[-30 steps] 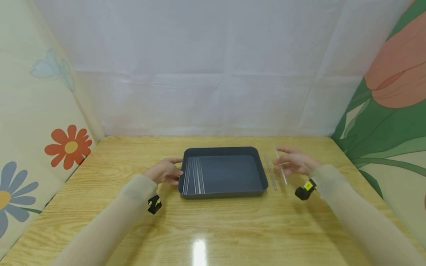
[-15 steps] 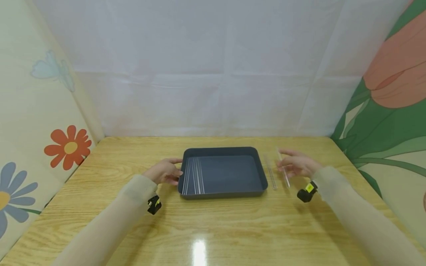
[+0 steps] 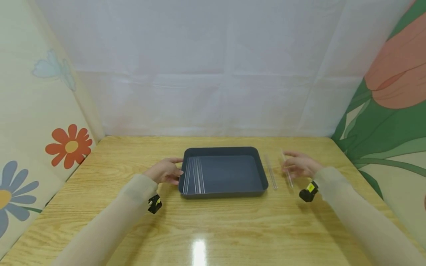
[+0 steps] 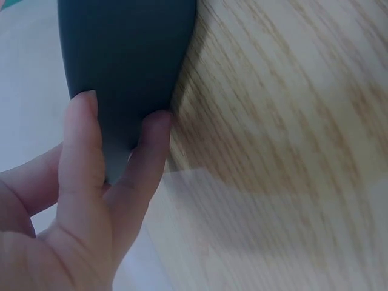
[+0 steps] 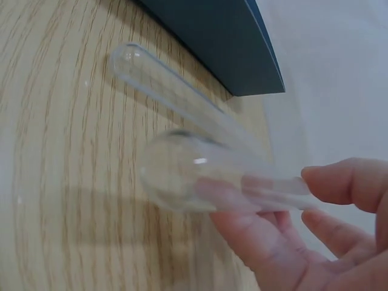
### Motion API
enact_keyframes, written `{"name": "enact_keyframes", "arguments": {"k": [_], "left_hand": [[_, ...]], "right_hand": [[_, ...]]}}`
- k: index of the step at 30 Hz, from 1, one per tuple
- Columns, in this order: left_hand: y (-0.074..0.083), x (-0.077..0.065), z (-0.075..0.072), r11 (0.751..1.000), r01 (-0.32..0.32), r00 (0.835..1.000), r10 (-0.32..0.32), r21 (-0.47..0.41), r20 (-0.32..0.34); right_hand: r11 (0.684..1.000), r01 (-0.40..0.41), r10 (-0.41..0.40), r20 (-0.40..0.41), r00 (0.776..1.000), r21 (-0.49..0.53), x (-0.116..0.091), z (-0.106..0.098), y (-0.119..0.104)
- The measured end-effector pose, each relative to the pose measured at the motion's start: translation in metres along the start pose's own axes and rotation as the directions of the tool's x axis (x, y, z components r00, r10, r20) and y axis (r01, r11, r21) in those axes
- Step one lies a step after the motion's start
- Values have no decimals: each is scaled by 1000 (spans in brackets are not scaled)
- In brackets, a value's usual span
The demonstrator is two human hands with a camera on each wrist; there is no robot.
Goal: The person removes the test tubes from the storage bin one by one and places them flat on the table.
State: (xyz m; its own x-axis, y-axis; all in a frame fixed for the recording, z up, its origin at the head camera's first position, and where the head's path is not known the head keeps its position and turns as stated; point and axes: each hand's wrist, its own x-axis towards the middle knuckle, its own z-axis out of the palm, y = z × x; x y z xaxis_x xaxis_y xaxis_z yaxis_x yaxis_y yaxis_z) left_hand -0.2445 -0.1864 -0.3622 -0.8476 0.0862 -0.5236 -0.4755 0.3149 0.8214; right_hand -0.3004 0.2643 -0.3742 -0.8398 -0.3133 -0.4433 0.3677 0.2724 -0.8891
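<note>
A dark blue-grey tray [image 3: 229,194] stands on the table, with several clear tubes [image 3: 196,175] lying along its left side. My left hand [image 3: 164,171] touches the tray's left end; in the left wrist view, its fairly straight fingers [image 4: 82,145] rest against the outer wall. Just right of the tray, a clear test tube [image 3: 271,171] lies on the table. Beyond it my right hand [image 3: 299,164] pinches another test tube [image 5: 176,173] between thumb and fingers. This one is held above the tabletop, its rounded end towards the wrist camera.
The wooden table [image 3: 233,229] runs back to a white cloth backdrop [image 3: 213,92]. Panels painted with flowers stand at the left and right sides.
My right hand has moved a little to the right, away from the tray, carrying the pinched test tube. The left hand and the tray have stayed in place.
</note>
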Motion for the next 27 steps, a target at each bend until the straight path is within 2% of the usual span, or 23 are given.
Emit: {"name": "enact_keyframes", "arguments": {"k": [19,27], "left_hand": [[-1,1,-1,1000,2,1000,-2,-2,-4],[-1,1,-1,1000,6,1000,-6,-2,-4]], "right_hand": [[998,-9,6,-47,999,-60,6,0,5],[993,-9,3,-47,999,-119,5,2,3]]}}
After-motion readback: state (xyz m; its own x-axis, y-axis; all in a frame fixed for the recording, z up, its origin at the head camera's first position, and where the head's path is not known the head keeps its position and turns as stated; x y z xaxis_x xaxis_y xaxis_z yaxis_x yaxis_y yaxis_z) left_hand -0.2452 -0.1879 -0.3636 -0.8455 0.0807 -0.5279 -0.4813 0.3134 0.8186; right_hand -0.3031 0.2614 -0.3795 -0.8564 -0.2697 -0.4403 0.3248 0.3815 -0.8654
